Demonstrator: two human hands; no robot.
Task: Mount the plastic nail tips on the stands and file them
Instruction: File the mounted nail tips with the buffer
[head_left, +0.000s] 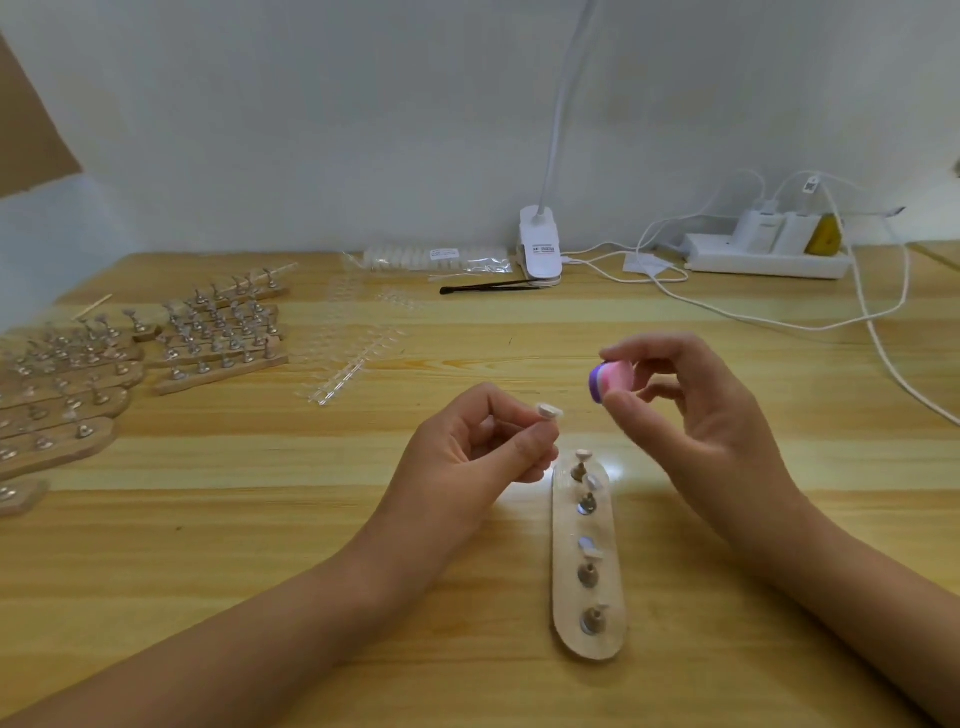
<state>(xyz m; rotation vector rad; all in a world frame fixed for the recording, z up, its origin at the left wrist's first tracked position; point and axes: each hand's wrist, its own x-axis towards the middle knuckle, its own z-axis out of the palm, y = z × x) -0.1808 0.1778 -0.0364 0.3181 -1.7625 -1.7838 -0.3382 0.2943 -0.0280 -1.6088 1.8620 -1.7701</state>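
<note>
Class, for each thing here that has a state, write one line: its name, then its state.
Left hand: pinches a stand, raised off the table.
Nail tip: sits on top of that stand.
Right hand: grips the pink-purple file block, raised.
Wooden base: flat on the table, four stands upright on it.
Power strip: chargers plugged in.
</note>
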